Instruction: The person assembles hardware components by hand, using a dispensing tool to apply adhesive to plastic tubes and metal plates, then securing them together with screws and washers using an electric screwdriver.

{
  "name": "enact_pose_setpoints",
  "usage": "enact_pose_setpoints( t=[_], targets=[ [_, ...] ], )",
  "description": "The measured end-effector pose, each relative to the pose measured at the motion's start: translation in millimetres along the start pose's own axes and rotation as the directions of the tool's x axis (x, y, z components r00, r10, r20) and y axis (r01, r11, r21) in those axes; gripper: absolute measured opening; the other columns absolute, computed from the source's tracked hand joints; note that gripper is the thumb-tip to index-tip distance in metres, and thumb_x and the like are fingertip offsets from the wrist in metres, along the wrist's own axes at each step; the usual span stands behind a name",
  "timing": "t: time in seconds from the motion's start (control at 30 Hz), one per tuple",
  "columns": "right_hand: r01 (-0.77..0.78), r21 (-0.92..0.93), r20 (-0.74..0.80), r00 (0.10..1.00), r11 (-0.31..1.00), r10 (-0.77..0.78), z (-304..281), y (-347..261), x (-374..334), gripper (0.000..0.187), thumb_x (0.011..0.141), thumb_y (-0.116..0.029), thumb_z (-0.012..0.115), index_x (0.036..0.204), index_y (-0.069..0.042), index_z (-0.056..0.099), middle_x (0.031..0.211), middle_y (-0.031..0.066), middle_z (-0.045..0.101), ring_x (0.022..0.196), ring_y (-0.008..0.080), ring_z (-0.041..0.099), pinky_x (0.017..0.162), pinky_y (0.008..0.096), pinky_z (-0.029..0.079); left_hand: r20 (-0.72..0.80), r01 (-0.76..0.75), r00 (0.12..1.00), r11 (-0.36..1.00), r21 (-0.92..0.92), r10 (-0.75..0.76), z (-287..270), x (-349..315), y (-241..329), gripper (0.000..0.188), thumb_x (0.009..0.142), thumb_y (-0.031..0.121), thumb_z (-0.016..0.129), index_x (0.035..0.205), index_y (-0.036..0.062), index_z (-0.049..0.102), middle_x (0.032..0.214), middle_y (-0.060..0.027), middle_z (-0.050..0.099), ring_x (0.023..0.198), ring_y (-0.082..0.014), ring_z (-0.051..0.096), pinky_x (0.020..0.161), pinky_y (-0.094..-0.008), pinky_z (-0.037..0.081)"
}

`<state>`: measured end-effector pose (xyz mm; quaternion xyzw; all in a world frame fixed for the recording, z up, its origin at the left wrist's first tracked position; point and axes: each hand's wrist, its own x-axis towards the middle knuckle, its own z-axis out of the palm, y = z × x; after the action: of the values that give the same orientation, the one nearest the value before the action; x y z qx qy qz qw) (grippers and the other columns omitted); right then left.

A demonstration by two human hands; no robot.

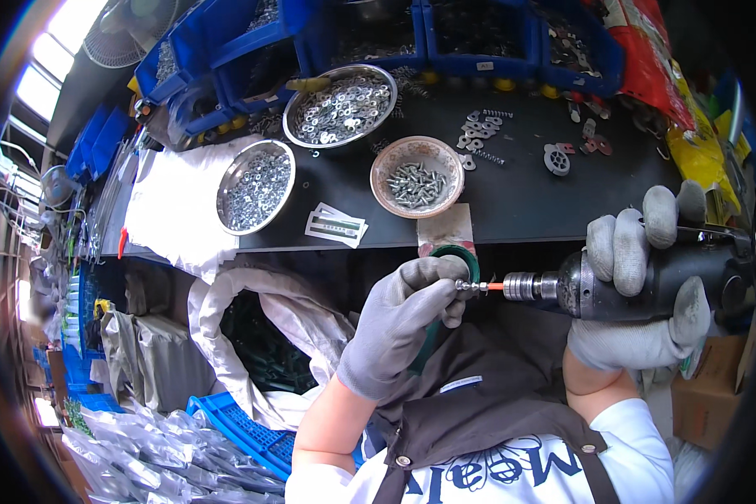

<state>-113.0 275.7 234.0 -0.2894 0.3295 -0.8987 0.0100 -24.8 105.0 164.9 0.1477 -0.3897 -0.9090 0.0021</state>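
Note:
My left hand [395, 323], in a grey work glove, is closed around a dark green curved part [470, 262]. What kind of part it is, I cannot make out, as the fingers hide much of it. At the fingertips a small metal screw [464, 286] meets the orange-banded bit [494, 286] of a black power screwdriver [573, 284]. My right hand [634, 260], also gloved, wraps around the tool's body and holds it level, bit toward the left hand. Beyond the hands, a patterned bowl [380, 200] of screws stands at the bench edge.
On the dark bench [336, 181] are a metal bowl [290, 181] of small nuts or washers and a larger metal bowl [392, 105] of flat pieces. Blue bins [479, 67] line the back. Below left are a white sack [328, 311] holding green parts and a blue crate [252, 441].

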Motion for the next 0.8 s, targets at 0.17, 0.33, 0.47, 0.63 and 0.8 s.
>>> enact_pose_setpoints(
  t=[0.17, 0.33, 0.47, 0.63, 0.8],
  targets=[
    [-0.011, -0.013, -0.028, 1.0, 1.0, 0.01, -4, 0, -2, 0.068, 0.082, -0.023, 0.062, 0.139, 0.003, 0.036, 0.094, 0.004, 0.041, 0.068, 0.0097, 0.046, 0.062, 0.0269, 0.033, -0.007, -0.069, 0.998, 0.993, 0.1, 0.07, 4, -1, -5, 0.016, 0.089, 0.004, 0.059, 0.103, -0.0032, 0.062, 0.092, -0.0095, 0.064, 0.076, -0.0139, 0.06, 0.07, -0.0284, 0.049],
    [0.031, 0.174, -0.078, 0.997, 0.984, -0.018, -11, 2, 0, 0.067, 0.081, -0.019, 0.063, 0.138, 0.005, 0.036, 0.095, 0.0046, 0.041, 0.068, 0.0095, 0.045, 0.064, 0.0272, 0.035, 0.098, -0.487, 0.869, 0.804, 0.341, 0.485, 2, -3, -14, 0.018, 0.08, -0.011, 0.063, 0.095, -0.0029, 0.069, 0.094, -0.0124, 0.067, 0.086, -0.0173, 0.064, 0.081, -0.028, 0.051],
    [-0.017, 0.251, -0.155, 0.986, 0.968, 0.057, -15, 6, 6, 0.064, 0.082, -0.017, 0.062, 0.137, 0.003, 0.037, 0.099, 0.0053, 0.041, 0.073, 0.0093, 0.046, 0.07, 0.0282, 0.038, 0.246, -0.459, 0.873, 0.88, 0.118, 0.422, -13, 4, -14, 0.031, 0.075, -0.011, 0.054, 0.103, -0.0038, 0.064, 0.108, -0.0151, 0.062, 0.103, -0.0205, 0.06, 0.094, -0.0347, 0.046],
    [0.006, 0.187, -0.241, 0.97, 0.982, 0.04, -29, 11, 16, 0.06, 0.08, -0.017, 0.062, 0.132, 0.002, 0.039, 0.1, 0.006, 0.041, 0.073, 0.0099, 0.046, 0.072, 0.0283, 0.037, 0.499, -0.493, 0.758, -0.131, 0.86, 0.42, -18, 2, 21, 0.042, 0.063, 0.003, 0.061, 0.104, 0.0102, 0.064, 0.115, -0.0121, 0.058, 0.104, -0.0303, 0.056, 0.091, -0.0415, 0.043],
    [-0.023, 0.006, -0.213, 0.977, 1.0, 0.023, -31, 20, 16, 0.063, 0.078, -0.02, 0.062, 0.132, 0.003, 0.039, 0.095, 0.0058, 0.039, 0.068, 0.0097, 0.043, 0.066, 0.0272, 0.034, 0.439, -0.372, 0.89, -0.365, 0.853, 0.12, -10, 9, 11, 0.055, 0.064, 0.033, 0.075, 0.116, 0.0202, 0.062, 0.123, -0.0057, 0.054, 0.103, -0.0308, 0.054, 0.086, -0.0447, 0.043]
  ],
)
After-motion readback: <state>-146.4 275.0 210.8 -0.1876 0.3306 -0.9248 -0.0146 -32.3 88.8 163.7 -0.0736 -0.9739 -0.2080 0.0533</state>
